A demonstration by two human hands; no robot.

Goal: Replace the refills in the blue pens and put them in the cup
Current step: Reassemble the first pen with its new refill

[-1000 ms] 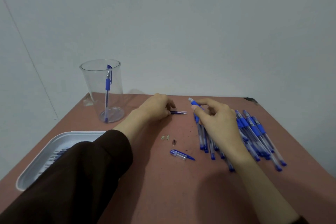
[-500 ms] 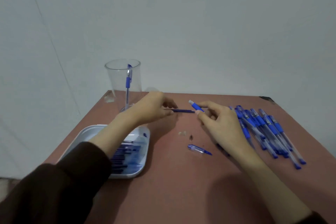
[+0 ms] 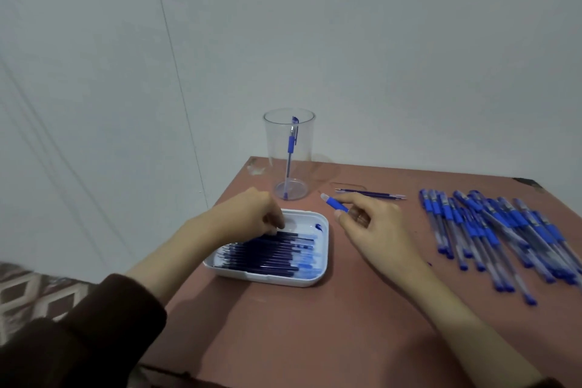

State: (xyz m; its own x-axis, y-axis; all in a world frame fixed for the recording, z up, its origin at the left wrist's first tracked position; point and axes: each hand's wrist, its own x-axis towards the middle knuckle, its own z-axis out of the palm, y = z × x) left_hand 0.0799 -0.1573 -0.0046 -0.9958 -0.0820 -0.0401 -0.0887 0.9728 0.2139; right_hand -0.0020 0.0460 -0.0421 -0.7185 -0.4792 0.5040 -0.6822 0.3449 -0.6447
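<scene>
The pen barrel point(image 3: 335, 205) I am working on sits in the right hand point(image 3: 378, 230). It is pinched between thumb and fingers just above the table point(image 3: 315, 340), with its blue sleeve and clear end poking out toward the cup point(image 3: 304, 148). That grip is closed on the barrel, and I judge it is held low and angled like that so the open end faces the other hand for loading. The left hand point(image 3: 252, 214) is over the white tray point(image 3: 274, 280), fingers curled down onto the far end of the row of dark refills point(image 3: 264, 257). I cannot tell from here whether its grip has one pinched or is only touching the row. The refills lie side by side, all pointing the same way, which should make it easy to pick a single one off the edge. Beyond the right hand, two loose refills point(image 3: 371, 194) lie on the table near the cup. I take them for spent ones set apart from the fresh stock. The cup stands upright at the far edge with one finished pen point(image 3: 291, 148) leaning inside. The remaining blue pens point(image 3: 491, 236) lie fanned in a heap on the right, well apart from the tray, so most of the job remains. A dark sleeve point(image 3: 78, 340) covers the left forearm.
</scene>
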